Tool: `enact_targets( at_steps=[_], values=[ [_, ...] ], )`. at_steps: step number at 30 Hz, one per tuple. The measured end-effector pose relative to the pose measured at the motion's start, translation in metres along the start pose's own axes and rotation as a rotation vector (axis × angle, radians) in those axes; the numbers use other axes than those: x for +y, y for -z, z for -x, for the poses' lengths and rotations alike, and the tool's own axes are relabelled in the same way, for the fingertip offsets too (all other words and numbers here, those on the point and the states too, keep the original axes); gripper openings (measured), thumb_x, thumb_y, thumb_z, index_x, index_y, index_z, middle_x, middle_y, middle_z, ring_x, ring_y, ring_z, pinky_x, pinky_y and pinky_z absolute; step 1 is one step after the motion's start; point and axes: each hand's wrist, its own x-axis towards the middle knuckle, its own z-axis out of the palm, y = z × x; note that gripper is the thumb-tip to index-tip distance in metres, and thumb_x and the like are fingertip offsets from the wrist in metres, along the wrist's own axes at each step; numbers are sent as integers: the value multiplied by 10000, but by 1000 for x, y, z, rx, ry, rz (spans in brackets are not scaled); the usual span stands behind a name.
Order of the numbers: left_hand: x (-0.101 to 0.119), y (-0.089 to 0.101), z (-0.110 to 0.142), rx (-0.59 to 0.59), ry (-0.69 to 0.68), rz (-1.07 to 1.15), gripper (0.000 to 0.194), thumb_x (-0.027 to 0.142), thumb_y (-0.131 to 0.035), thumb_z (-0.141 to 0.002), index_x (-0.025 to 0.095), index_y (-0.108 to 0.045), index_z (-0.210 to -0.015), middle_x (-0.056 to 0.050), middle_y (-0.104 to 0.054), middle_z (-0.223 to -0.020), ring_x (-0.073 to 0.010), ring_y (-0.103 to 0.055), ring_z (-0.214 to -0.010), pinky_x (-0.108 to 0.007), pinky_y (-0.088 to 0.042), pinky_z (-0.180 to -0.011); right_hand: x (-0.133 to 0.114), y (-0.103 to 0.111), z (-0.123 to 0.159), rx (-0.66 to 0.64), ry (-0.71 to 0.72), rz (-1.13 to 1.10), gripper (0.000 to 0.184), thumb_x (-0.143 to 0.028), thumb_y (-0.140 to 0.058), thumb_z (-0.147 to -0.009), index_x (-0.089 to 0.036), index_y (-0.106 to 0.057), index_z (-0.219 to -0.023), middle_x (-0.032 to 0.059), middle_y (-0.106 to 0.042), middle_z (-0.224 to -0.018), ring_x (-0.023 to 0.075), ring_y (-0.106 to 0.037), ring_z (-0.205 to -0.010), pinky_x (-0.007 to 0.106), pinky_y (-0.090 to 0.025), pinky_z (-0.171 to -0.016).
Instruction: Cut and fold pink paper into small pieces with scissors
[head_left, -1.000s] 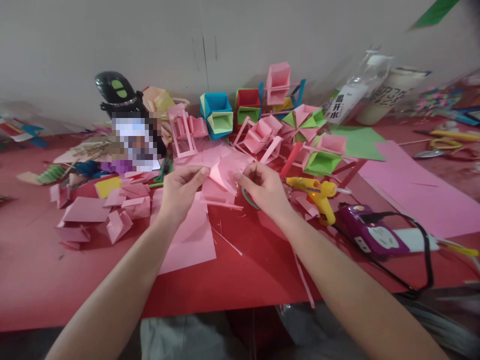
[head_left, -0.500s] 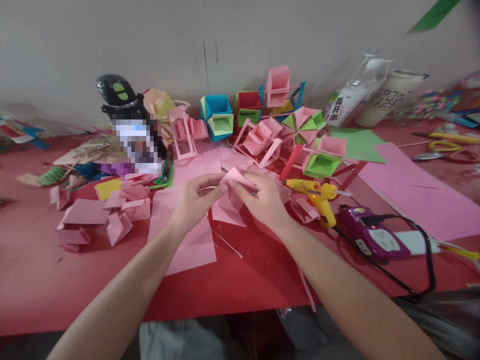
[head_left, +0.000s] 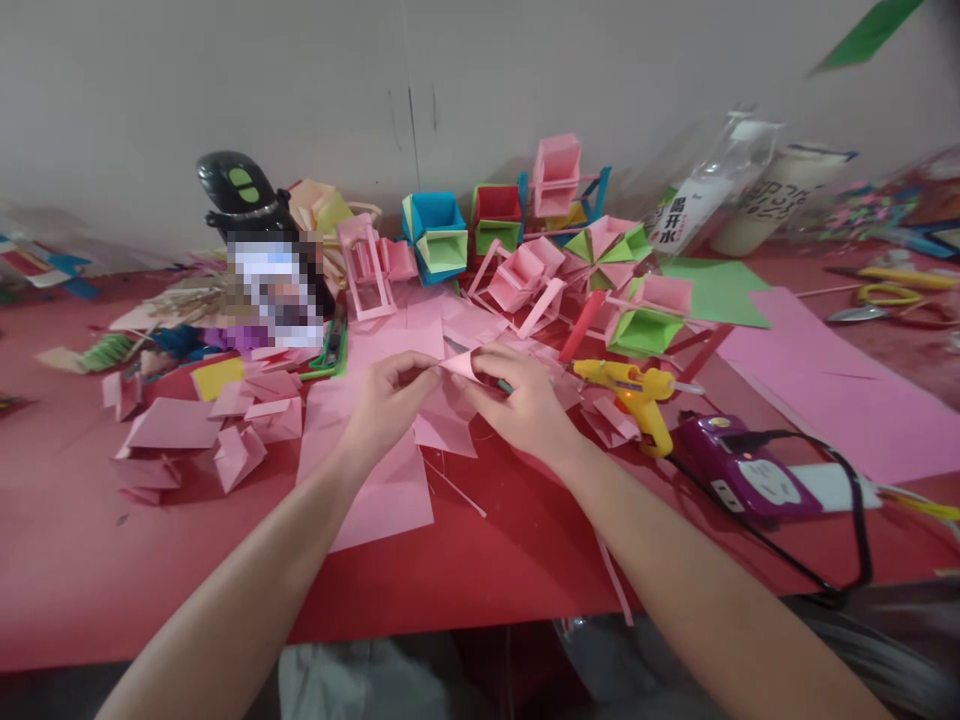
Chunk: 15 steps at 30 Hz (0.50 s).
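Note:
Between my two hands is a small piece of pink paper [head_left: 459,366], bent into a curve. My left hand [head_left: 396,398] pinches its left side between thumb and forefinger. On the other side, my right hand [head_left: 519,396] has thumb and fingers closed on the paper, covering much of it. Below them lie pink paper sheets [head_left: 367,480], partly hidden by my left forearm. Close to the right hand, a yellow hot glue gun [head_left: 626,385] rests on the red table [head_left: 510,560]. Folded pink paper pieces [head_left: 240,455] are piled left of my left hand.
Folded paper models, among them a blue box-shaped one [head_left: 436,235], stand along the back. A phone [head_left: 281,295] leans on a black stand [head_left: 240,190]. At right are a purple power strip [head_left: 742,470] with a black cable, a plastic bottle [head_left: 697,200] and scissors [head_left: 870,305].
My hands have come together from holding the pink paper spread apart. The paper has been folded over, then bent into a small curve; the things around it stay put.

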Motion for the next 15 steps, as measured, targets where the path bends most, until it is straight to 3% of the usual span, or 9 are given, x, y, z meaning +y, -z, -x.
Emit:
enact_targets(
  at_steps=[8, 15],
  values=[
    [6, -1, 5, 6, -83, -58, 127, 276, -678, -858, 190, -746, -794, -24, -727, -769, -164, -631, -723, -263, -481, -672, -1, -3, 1, 68, -36, 29, 386, -340, -583, -973, -216, -387, -665, -19, -416, -675, 142, -418, -655, 306, -333, -631],
    [6, 0, 5, -37, -66, -36, 126, 296, -697, -853, 193, -765, -823, -28, -727, -791, -166, -617, -719, -269, -472, -665, 2, 0, -1, 117, -101, 6, 408, -368, -594, -962, -224, -365, -656, -23, -417, -652, 139, -381, -622, 312, -331, -626]
  ],
)
